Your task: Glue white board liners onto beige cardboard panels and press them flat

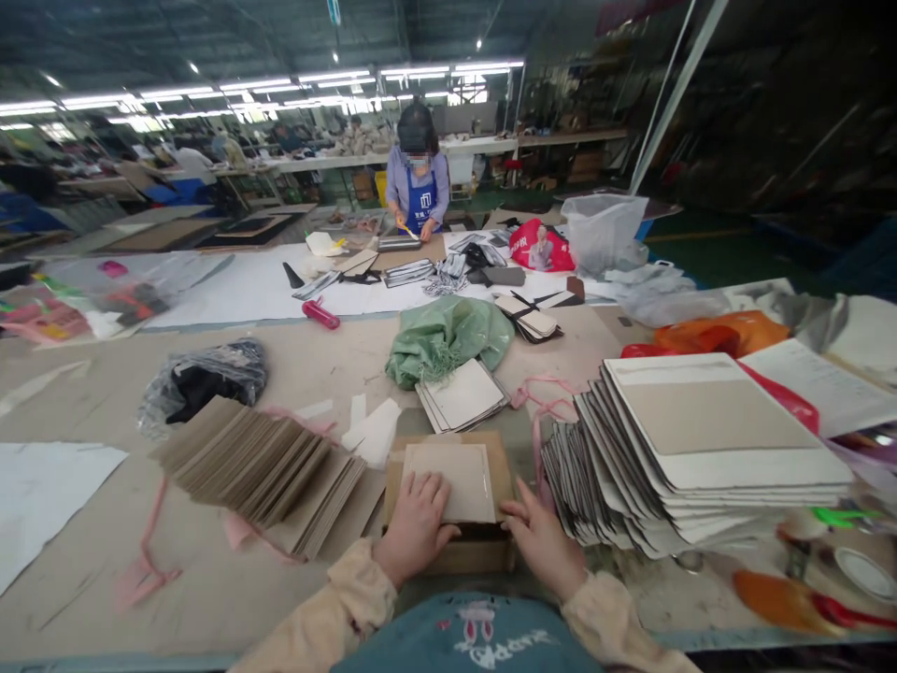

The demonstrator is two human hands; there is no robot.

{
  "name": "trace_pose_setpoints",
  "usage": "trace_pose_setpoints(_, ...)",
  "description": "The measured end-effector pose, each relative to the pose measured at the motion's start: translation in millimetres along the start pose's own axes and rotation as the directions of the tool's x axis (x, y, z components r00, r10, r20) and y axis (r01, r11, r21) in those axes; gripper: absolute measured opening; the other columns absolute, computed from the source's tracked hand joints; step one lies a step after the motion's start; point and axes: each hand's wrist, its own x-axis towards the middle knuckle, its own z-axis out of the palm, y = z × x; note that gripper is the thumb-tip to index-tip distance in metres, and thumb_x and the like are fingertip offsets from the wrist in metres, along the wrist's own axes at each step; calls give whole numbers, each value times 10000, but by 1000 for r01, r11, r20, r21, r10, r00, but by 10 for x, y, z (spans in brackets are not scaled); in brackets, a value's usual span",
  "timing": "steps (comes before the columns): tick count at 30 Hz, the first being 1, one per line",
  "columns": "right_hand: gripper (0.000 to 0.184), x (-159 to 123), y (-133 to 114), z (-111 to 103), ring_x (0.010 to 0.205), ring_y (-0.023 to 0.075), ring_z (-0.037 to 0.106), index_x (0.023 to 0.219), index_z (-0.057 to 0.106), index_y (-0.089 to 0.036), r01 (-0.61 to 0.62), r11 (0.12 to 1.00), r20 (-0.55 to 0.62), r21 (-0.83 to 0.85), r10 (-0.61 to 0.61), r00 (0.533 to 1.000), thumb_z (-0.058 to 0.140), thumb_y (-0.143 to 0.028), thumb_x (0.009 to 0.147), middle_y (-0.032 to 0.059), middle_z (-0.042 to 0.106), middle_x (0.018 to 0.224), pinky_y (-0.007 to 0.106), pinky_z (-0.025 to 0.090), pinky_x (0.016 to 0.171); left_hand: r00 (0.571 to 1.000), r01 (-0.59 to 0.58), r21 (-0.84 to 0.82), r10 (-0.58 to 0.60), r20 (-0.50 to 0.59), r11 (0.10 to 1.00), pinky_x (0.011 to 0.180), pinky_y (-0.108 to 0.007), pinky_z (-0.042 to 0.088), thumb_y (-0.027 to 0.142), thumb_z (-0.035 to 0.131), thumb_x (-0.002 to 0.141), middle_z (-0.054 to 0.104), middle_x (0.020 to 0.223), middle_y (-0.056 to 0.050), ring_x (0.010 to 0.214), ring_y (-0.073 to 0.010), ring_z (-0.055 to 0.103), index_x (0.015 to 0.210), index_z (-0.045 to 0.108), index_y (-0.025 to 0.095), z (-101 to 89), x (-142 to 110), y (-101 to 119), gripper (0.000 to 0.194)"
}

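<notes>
A brown cardboard box [491, 556] stands at the table edge in front of me. On its top lies a square beige board [462, 477]. My left hand [419, 523] rests flat on the board's left side, fingers spread. At the box's right edge is my right hand [543, 537], its fingers stretched out and apart, with the fingertips touching near the board's corner. Left of the box, a fanned stack of thin grey-brown boards [252, 463] leans over. To the right is a tall stack of white-faced panels [701, 449] with dark edges.
Behind the box lie a small stack of pale panels [462, 394] and a green bag [452, 338]. A brush with a red handle [851, 612] lies at the right front. Across the table, a person in a blue apron [424, 201] works with a yellow-handled tool.
</notes>
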Motion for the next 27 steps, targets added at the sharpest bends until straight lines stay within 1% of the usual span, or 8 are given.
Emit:
trace_pose_setpoints(3, 788, -30, -68, 27, 795, 203, 671, 1414, 261, -82, -117, 988, -28, 103, 120, 992, 514, -267, 690, 124, 659, 1082, 296, 534, 653, 1000, -7, -11, 6, -24, 1000, 1088, -515, 190, 528, 592, 764, 471, 1318, -154, 1243, -317, 385, 1248, 468, 177, 6, 24, 12, 611)
trace_pose_setpoints(5, 847, -67, -128, 46, 823, 217, 671, 1410, 260, -67, -160, 969, -46, 188, 172, 984, 566, -284, 652, 142, 657, 1087, 298, 539, 664, 999, -3, -23, 2, -38, 1000, 1084, -507, 199, 536, 600, 754, 482, 1298, -156, 1227, -322, 393, 1225, 487, 174, 19, 36, 15, 605)
trace_pose_setpoints(9, 998, -157, -206, 91, 887, 260, 659, 1400, 209, 21, -211, 922, -65, 324, 244, 968, 654, -318, 574, 222, 622, 1126, 339, 542, 731, 999, 8, -31, -9, -46, 999, 1078, -487, 213, 533, 590, 764, 479, 1290, -157, 1224, -323, 391, 1229, 485, 167, 51, 41, 10, 601)
trace_pose_setpoints(12, 1037, -204, -218, 117, 868, 260, 662, 1409, 185, 6, -254, 899, -46, 357, 288, 956, 685, -297, 553, 222, 616, 1137, 341, 543, 710, 999, 7, -40, -10, -54, 999, 1077, -474, 213, 529, 580, 774, 476, 1289, -154, 1226, -319, 384, 1236, 478, 167, 59, 32, 10, 595)
trace_pose_setpoints(16, 1024, -215, -224, 109, 853, 230, 663, 1418, 180, -29, -285, 874, -19, 394, 318, 948, 710, -245, 569, 177, 644, 1101, 310, 539, 717, 998, 9, -28, -11, -64, 1000, 1078, -469, 211, 521, 594, 765, 464, 1292, -156, 1224, -321, 378, 1238, 473, 165, 60, 23, 22, 604)
trace_pose_setpoints(20, 992, -238, -265, 53, 852, 189, 656, 1417, 154, -34, -309, 791, 39, 527, 341, 939, 722, -239, 630, 135, 672, 1033, 262, 531, 731, 997, 1, -31, -3, -76, 1000, 1078, -474, 216, 518, 605, 759, 464, 1285, -169, 1218, -329, 380, 1237, 476, 150, 63, 25, 25, 616)
trace_pose_setpoints(23, 988, -296, -319, 21, 871, 179, 648, 1423, 115, -62, -292, 733, 73, 615, 316, 946, 727, -244, 669, 112, 685, 992, 254, 522, 740, 996, -2, -44, -2, -90, 999, 1070, -487, 234, 511, 609, 760, 479, 1272, -174, 1207, -330, 396, 1222, 490, 147, 40, 31, 21, 600)
trace_pose_setpoints(27, 1004, -390, -444, 4, 861, 180, 642, 1431, 92, -119, -259, 709, 121, 655, 240, 963, 749, -243, 683, 123, 673, 1026, 267, 513, 721, 990, -11, -68, 1, -142, 998, 1047, -509, 278, 474, 600, 779, 536, 1215, -154, 1163, -311, 456, 1188, 518, 162, -48, 21, 33, 521)
